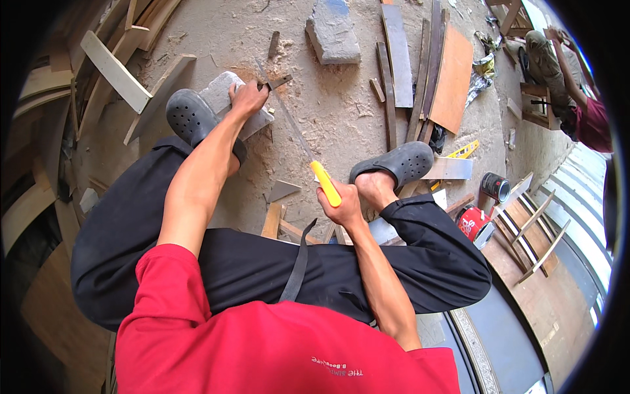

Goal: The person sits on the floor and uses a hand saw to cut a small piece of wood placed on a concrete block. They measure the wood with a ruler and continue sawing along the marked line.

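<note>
My right hand is closed round the yellow handle of a handsaw. The saw's thin blade runs up and left from it, crossing a short dark strip of wood. With its fingers bent, my left hand presses that strip down over a grey concrete block. Part of the strip is hidden beneath my fingers, while its free end sticks out to the right past the blade. Beside the block rests my left foot in a dark clog.
Another concrete block lies farther ahead. Long boards and an orange-brown panel lie to the right, near a yellow level and a red can. Curved wooden pieces crowd the left. Another person sits at far right.
</note>
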The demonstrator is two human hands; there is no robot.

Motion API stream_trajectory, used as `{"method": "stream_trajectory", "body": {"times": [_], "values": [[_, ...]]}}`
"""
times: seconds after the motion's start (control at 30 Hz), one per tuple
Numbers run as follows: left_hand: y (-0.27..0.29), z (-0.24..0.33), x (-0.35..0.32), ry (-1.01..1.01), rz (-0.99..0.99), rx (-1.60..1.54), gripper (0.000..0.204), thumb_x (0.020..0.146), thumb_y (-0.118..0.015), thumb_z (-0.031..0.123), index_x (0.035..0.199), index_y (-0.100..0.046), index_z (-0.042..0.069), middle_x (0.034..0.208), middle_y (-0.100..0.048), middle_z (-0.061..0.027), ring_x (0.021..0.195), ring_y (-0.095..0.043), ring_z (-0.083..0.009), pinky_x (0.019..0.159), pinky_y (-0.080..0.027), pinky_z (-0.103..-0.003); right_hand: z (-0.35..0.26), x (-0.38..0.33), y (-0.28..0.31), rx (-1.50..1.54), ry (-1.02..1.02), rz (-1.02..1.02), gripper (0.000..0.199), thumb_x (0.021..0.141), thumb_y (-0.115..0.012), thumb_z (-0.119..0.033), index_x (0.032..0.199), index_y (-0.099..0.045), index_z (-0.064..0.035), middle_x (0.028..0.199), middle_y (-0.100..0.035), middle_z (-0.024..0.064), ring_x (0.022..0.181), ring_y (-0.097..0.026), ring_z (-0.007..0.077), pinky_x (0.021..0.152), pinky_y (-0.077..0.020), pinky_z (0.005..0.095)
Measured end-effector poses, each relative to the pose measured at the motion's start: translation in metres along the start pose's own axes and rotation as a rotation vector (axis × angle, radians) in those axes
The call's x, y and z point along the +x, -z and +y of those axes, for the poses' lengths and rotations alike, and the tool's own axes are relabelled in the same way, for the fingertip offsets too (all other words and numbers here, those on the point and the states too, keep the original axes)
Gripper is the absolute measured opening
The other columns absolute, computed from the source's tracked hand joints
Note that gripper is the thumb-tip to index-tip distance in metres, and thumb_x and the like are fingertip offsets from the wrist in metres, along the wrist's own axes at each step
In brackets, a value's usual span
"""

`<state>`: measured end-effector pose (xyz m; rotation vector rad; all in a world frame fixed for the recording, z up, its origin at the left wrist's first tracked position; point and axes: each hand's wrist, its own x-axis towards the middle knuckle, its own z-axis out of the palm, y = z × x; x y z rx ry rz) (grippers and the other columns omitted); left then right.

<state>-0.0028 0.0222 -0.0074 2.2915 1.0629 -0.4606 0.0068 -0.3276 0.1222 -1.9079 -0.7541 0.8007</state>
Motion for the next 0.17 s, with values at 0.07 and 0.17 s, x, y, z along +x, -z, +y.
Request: {"method": "stream_trajectory", "body": {"times": [0.07,0.17], "values": [[0.002,0.002,0.0,0.018,-0.021,0.028,0.059,0.092,-0.041,0.047,0.114,-0.062,-0.003,0.112,-0.066,-0.0265,0.116,-0.059,-0.0386,0.115,-0.009,-0.051,0.002,-0.002,0.007,-0.015,-0.019,0.001,0.013,0.079,-0.07,-0.012,0.084,-0.064,-0.001,0.065,-0.062,0.0199,0.06,-0.065,0.036,0.054,-0.0499,0.0406],[0.008,0.008,-0.003,0.032,-0.061,0.022,0.06,0.091,-0.042,0.048,0.118,-0.06,-0.003,0.118,-0.063,-0.0283,0.121,-0.056,-0.0378,0.116,-0.009,-0.053,0.008,-0.027,0.014,0.002,-0.036,-0.004,0.035,0.078,-0.07,-0.012,0.112,-0.069,-0.0029,0.073,-0.067,0.0211,0.067,-0.07,0.0347,0.063,-0.0552,0.038]]}}
